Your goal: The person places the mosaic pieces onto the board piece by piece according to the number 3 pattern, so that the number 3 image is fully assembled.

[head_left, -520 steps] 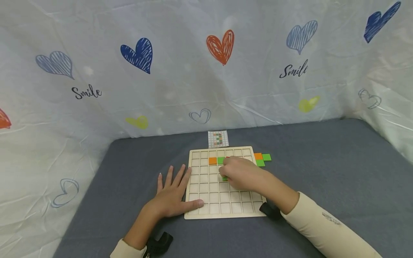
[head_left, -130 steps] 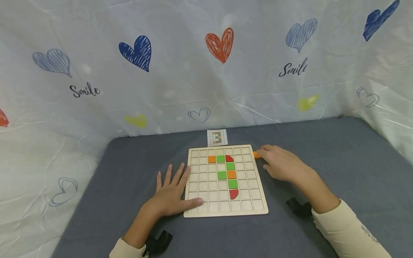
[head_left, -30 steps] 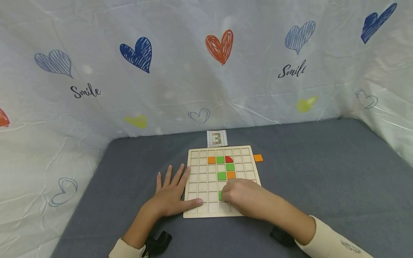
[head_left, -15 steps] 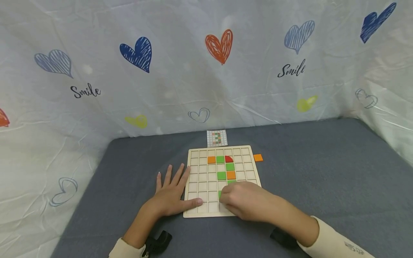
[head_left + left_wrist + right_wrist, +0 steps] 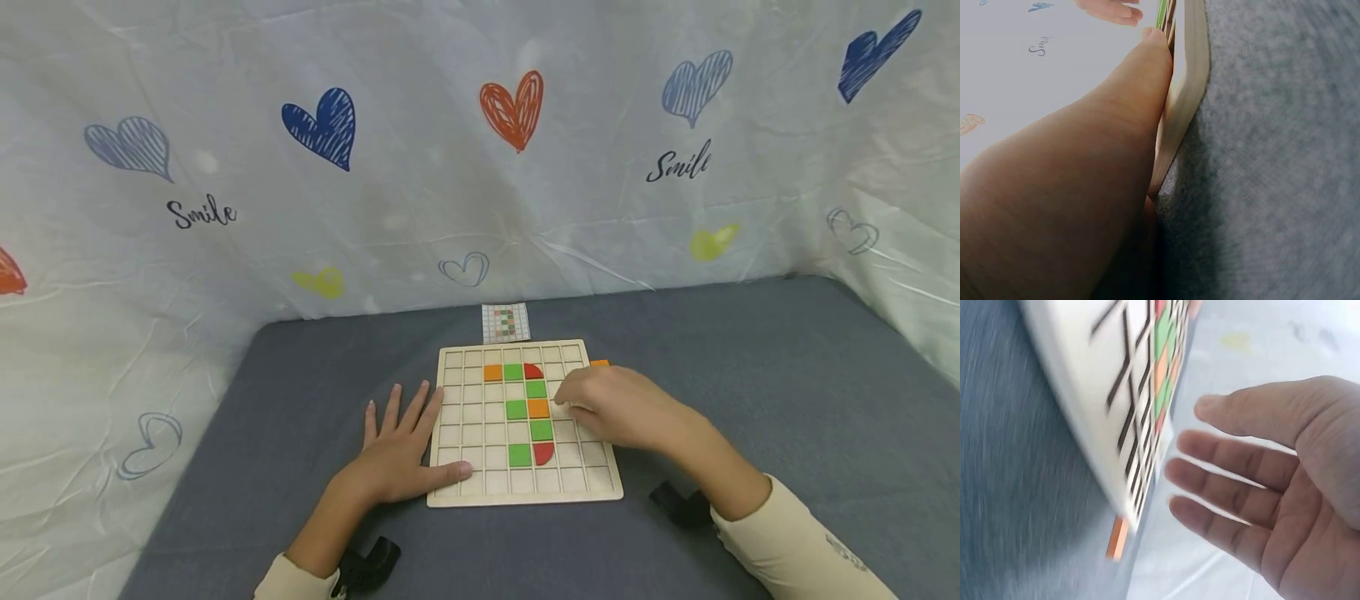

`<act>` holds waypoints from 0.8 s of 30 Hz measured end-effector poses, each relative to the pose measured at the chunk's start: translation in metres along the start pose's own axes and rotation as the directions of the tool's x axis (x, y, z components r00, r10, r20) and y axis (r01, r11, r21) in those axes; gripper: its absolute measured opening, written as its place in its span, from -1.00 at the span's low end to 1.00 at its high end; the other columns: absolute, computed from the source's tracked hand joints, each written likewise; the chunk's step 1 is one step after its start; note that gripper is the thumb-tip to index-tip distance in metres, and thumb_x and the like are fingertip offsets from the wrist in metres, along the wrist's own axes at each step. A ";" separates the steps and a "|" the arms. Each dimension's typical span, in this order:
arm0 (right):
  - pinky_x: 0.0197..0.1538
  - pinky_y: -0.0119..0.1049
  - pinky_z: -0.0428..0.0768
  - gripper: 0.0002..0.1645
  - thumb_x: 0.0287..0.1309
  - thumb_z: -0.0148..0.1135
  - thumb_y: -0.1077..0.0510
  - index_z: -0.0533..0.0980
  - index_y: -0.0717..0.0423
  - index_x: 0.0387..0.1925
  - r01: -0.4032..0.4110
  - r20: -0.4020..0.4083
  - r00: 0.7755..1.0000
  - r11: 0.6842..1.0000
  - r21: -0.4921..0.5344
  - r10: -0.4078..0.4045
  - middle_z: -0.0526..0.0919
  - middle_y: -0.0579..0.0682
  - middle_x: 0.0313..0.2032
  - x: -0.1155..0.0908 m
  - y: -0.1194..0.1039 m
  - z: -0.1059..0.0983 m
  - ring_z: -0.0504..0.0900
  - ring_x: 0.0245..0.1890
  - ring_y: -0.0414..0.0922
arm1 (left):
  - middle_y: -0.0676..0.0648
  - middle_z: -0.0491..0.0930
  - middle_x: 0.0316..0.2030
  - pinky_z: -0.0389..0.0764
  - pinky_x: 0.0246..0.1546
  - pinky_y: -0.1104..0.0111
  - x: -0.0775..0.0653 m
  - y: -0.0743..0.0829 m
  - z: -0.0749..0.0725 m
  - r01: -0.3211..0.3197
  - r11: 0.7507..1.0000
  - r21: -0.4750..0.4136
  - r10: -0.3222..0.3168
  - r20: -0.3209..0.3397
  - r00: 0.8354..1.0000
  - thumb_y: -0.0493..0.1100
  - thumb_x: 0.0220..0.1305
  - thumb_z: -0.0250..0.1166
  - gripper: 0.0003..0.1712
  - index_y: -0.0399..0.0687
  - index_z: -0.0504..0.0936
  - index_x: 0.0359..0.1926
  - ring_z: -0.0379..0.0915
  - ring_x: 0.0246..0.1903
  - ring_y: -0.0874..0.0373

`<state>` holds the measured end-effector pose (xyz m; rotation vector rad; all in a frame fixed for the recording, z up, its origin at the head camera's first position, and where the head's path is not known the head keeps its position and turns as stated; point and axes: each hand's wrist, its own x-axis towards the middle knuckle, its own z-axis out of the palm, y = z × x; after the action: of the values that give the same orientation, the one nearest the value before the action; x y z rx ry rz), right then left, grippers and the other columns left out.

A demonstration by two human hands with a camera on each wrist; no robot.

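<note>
My left hand lies with spread, straight fingers at the left edge of a wooden grid board, its thumb on the board's lower left. My right hand is over the board's right side; the right wrist view shows its fingers apart and nothing between them. Green square tiles, such as one low on the board, orange square tiles and two rounded red tiles sit in cells near the middle. Another orange tile lies on the cloth beyond the right edge, partly hidden by my right hand in the head view.
Behind the board lies a small printed card with a coloured grid pattern. Grey cloth covers the table. A white curtain with hearts and writing hangs along the back.
My right hand has left the lower board and moved up and right. A green tile now shows left of the lower red one. Loose green tiles seen earlier beside the board are gone.
</note>
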<state>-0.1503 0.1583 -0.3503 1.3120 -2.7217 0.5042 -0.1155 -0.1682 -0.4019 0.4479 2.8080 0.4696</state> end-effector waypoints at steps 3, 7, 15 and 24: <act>-0.23 -0.18 0.60 -0.79 0.09 0.32 0.43 0.68 0.10 -0.30 -0.086 -0.013 0.996 0.995 -0.042 0.086 0.68 -0.08 -0.25 -0.005 0.014 -0.004 0.62 -0.26 -0.14 | -0.12 -0.28 0.59 -0.56 0.30 -0.31 0.000 0.001 0.000 0.003 1.000 0.005 -0.003 0.004 1.000 0.66 0.10 0.11 0.33 0.06 -0.16 0.63 -0.62 0.50 -0.26; -0.14 -0.04 0.62 -0.77 0.14 0.36 0.38 0.68 0.21 -0.13 -0.186 0.000 0.982 0.978 -0.097 0.187 0.68 0.07 -0.11 -0.009 0.026 -0.005 0.66 -0.12 0.03 | -0.10 -0.29 0.59 -0.57 0.30 -0.31 -0.001 0.001 -0.001 0.009 1.000 0.011 -0.009 0.007 1.000 0.66 0.10 0.11 0.32 0.08 -0.17 0.63 -0.63 0.50 -0.25; -0.21 -0.06 0.60 -0.75 0.13 0.36 0.39 0.65 0.22 -0.12 -0.246 0.044 0.966 0.960 -0.131 0.254 0.66 0.05 -0.20 -0.011 0.038 0.000 0.63 -0.23 0.00 | -0.09 -0.30 0.59 -0.57 0.30 -0.30 0.001 0.000 0.000 0.016 1.000 0.015 -0.017 0.014 1.000 0.68 0.09 0.09 0.33 0.09 -0.18 0.63 -0.65 0.50 -0.23; -0.43 -0.26 0.33 -0.66 0.07 0.39 0.42 0.48 0.00 -0.57 -0.224 0.015 0.973 0.963 -0.150 0.229 0.32 -0.16 -0.55 -0.008 0.042 0.005 0.28 -0.54 -0.19 | -0.05 -0.34 0.59 -0.60 0.31 -0.27 0.002 -0.002 0.002 0.024 1.000 0.017 -0.024 0.019 1.000 0.70 0.07 0.07 0.34 0.13 -0.22 0.63 -0.66 0.50 -0.20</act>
<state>-0.1769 0.1871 -0.3679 0.9889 -2.8880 0.2916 -0.1171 -0.1687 -0.4049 0.4199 2.7971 0.4347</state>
